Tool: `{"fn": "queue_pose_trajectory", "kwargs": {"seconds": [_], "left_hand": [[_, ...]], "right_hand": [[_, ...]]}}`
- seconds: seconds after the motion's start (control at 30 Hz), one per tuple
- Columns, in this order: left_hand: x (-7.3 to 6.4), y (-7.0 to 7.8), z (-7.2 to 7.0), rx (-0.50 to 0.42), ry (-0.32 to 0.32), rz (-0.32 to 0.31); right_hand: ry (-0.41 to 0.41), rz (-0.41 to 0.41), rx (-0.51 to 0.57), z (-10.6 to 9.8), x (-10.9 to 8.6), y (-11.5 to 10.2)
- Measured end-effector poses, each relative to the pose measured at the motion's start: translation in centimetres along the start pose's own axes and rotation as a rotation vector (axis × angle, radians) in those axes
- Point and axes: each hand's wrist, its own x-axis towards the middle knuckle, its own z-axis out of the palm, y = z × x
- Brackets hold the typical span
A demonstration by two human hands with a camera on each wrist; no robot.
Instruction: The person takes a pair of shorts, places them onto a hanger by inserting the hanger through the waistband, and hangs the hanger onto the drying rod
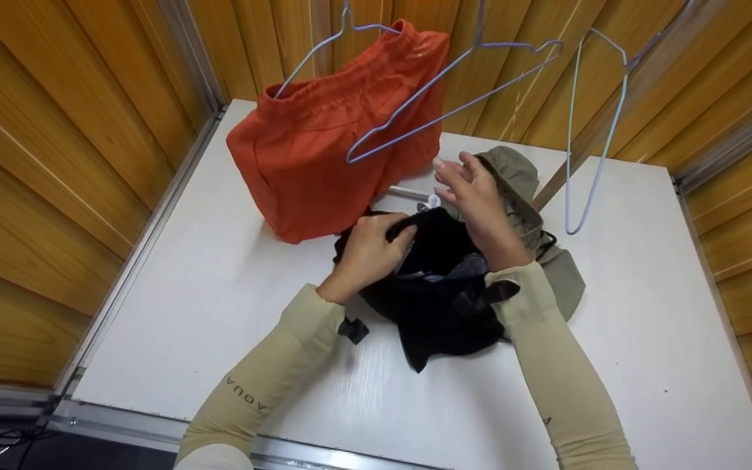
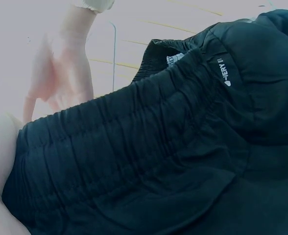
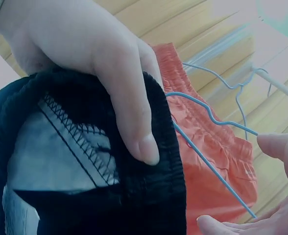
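Note:
A pair of black shorts (image 1: 454, 313) with a gathered elastic waistband (image 2: 119, 122) is held above the white table, its opening facing up. My left hand (image 1: 376, 251) grips the waistband; in the right wrist view the thumb (image 3: 134, 112) lies inside the rim. Beyond the opening, my right hand (image 1: 480, 199) is raised with its fingers apart and nothing held. Its fingertips are close to a blue wire hanger (image 1: 428, 117) in the right wrist view; whether they touch cannot be told. In the left wrist view the right hand (image 2: 65, 73) shows behind the waistband.
Orange shorts (image 1: 324, 150) hang from another wire hanger (image 1: 311, 52) at the back left. An olive garment (image 1: 562, 277) lies beside the right forearm. A bare hanger (image 1: 621, 98) hangs at the right. Wood-panelled walls (image 1: 43, 163) enclose the white table (image 1: 173, 313).

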Motion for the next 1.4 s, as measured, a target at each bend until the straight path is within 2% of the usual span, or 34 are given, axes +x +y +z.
{"fn": "queue_pose_trajectory", "kwargs": {"seconds": [0.2,0.67,0.97,1.4], "left_hand": [[0.1,0.0,0.1,-0.002,0.015,0.033],[0.0,-0.1,0.3,-0.024,-0.007,0.005],[0.0,-0.3,0.2,-0.009,-0.008,-0.027],[-0.2,-0.1,0.3,0.0,-0.009,-0.024]], "right_hand": [[0.005,-0.002,0.038,1.1,0.7,-0.2],[-0.02,0.029,0.045,3.1,2.3,-0.7],[0.009,0.082,0.063,4.6,3.5,-0.9],[0.034,0.12,0.159,5.8,4.7,-1.2]]}}
